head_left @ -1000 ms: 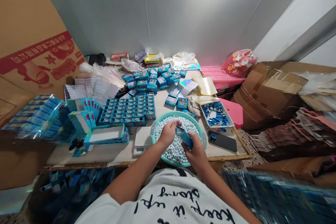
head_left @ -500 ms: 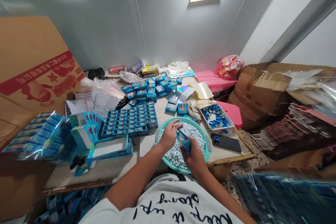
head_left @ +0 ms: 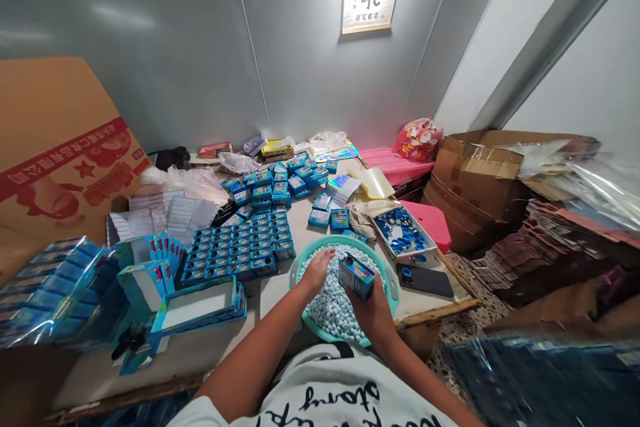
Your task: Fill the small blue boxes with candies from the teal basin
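A teal basin (head_left: 300,263) full of small pale blue-white pellets (head_left: 335,303) sits at the table's near edge. My left hand (head_left: 316,269) rests on the pellets with its fingers curled down into them; what they hold, if anything, is hidden. My right hand (head_left: 371,307) grips a small blue box (head_left: 356,275) upright over the basin. Rows of the same blue boxes (head_left: 240,250) stand packed on the table just left of the basin.
A black phone (head_left: 425,279) lies right of the basin, beside a tray of blue caps (head_left: 403,232). An open blue carton (head_left: 200,307) and wrapped blue packs (head_left: 50,280) stand at left. Cardboard boxes (head_left: 475,180) and a pink stool (head_left: 430,220) are at right.
My right hand has turned the blue box more upright and lifted it slightly. My left hand dropped from beside the box down onto the pellets. The view tilted upward.
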Demonstrator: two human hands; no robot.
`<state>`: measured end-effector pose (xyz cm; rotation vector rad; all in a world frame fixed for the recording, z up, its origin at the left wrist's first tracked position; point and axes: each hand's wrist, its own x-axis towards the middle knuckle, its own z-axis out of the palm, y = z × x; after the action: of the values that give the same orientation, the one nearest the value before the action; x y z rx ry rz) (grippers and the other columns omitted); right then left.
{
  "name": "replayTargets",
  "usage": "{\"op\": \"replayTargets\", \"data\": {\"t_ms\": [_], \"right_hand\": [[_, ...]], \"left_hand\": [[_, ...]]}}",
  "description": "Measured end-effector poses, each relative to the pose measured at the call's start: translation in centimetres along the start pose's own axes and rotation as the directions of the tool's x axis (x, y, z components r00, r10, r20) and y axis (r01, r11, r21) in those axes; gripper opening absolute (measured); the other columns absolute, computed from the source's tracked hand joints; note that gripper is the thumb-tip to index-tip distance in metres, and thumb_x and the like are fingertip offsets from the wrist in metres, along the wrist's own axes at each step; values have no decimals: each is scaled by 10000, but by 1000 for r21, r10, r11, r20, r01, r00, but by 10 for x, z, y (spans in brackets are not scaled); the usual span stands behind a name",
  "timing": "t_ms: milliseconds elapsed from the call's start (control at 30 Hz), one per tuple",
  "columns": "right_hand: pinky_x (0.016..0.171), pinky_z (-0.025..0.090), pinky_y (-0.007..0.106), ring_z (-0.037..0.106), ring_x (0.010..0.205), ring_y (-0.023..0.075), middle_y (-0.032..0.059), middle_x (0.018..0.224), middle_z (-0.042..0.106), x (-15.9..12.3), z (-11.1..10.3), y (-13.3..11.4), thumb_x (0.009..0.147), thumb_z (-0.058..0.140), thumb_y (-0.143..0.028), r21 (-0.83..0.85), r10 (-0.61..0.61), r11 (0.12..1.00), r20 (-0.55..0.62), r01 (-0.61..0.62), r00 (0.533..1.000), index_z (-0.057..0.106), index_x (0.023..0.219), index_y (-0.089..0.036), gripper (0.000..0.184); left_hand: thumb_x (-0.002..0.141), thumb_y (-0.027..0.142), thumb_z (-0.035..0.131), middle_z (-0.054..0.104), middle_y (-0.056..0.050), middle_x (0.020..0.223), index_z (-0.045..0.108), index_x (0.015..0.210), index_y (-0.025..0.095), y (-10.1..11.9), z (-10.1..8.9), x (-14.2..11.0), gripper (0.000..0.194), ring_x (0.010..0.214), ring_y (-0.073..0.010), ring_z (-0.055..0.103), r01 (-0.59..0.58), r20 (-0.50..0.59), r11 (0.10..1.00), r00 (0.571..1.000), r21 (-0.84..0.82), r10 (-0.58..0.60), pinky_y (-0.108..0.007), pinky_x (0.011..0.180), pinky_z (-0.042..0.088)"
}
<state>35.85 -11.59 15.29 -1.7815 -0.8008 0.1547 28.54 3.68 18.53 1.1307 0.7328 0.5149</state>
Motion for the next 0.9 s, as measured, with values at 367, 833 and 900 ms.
{"op": "replayTargets", "data": {"t_ms": [367,833,900], "right_hand": [[991,489,473,556,1187,274,128,1266,568,4,20,-22,830,629,-276,23,-144,988,477,151,867,437,1313,-206,524],[1043,402,576,406,1354,357,113,1400,497,-58,18,1,758,654,-188,-462,-87,798,548,387,832,546,1308,-300,571],[1047,388,594,379,1369,378,113,1447,452,-71,17,-2,737,677,-206,-528,-29,775,520,348,854,513,1350,-319,644]], "left_hand": [[760,308,751,636,-86,1255,651,1249,266,17,-63,-62,501,1116,-252,601,-283,53,887,957,364,284,-371,1014,455],[756,214,599,650,-101,1215,651,1153,219,-11,-204,-47,400,1168,-283,589,-162,97,540,984,826,148,-447,1036,455],[748,206,585,652,-114,1242,644,1170,217,-21,-211,-37,426,1196,-301,581,-165,124,524,986,836,113,-483,1061,434]]}}
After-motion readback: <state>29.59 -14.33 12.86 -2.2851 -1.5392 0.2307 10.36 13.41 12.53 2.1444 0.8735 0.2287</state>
